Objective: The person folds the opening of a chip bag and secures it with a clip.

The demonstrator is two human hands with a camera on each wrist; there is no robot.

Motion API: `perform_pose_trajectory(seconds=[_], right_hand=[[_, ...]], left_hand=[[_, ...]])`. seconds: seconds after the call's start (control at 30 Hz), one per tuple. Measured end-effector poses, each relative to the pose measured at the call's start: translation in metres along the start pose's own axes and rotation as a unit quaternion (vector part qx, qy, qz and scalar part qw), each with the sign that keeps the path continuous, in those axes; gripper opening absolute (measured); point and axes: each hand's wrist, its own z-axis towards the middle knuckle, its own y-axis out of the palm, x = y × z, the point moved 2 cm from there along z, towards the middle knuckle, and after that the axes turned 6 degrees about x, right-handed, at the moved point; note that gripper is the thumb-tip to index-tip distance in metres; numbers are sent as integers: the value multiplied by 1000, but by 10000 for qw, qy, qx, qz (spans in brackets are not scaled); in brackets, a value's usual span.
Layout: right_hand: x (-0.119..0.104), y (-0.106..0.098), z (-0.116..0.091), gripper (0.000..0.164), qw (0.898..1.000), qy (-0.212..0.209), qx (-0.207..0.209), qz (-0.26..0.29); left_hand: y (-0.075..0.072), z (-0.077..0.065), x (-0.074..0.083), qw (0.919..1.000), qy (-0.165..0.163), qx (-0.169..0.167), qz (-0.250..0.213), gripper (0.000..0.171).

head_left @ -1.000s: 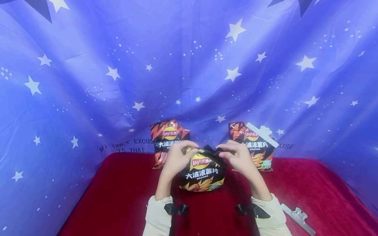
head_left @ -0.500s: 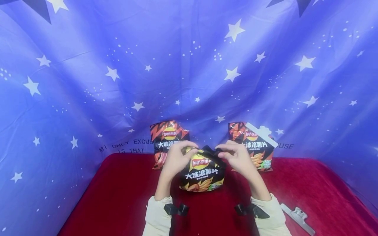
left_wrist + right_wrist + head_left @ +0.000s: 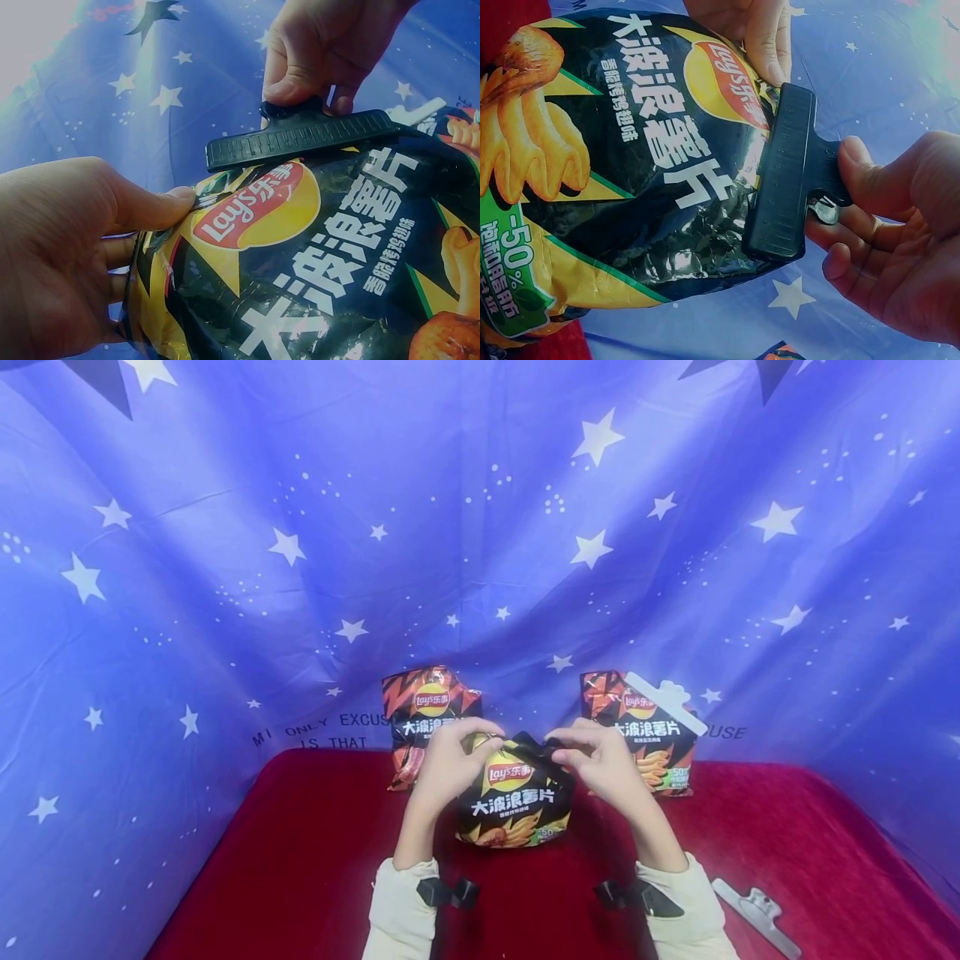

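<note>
A black and yellow Lay's chip bag (image 3: 513,810) stands on the red cloth between both hands. My left hand (image 3: 453,764) pinches its upper left corner, thumb on the front and fingers behind, as the left wrist view shows. Across the top edge of the bag lies a black bag clip (image 3: 784,172), nearer the right corner. My right hand (image 3: 603,764) pinches the handles of this clip between thumb (image 3: 862,169) and fingers. In the left wrist view the clip (image 3: 300,139) runs along the folded top, just above the round logo.
Behind my left hand stands a red and black chip bag (image 3: 431,697). A similar bag (image 3: 600,693) at the back right carries a white clip (image 3: 663,700) slanting across its corner. A silver clip (image 3: 757,914) lies on the red table cloth (image 3: 300,860) at right. A blue star curtain (image 3: 480,527) hangs behind.
The black clip sits slightly lower against the top of the bag than before. Both hands keep nearly the same place and grip.
</note>
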Motion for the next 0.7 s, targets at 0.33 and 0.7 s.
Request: perform_pose_trajectory(seconds=[0.33, 0.7], right_hand=[[1, 2, 0, 24, 9998, 30, 77, 185], [0, 3, 0, 23, 9996, 1, 143, 252]], left_hand=[[-2, 0, 1, 10000, -53, -12, -72, 12], [-2, 1, 1, 10000, -48, -35, -59, 13]])
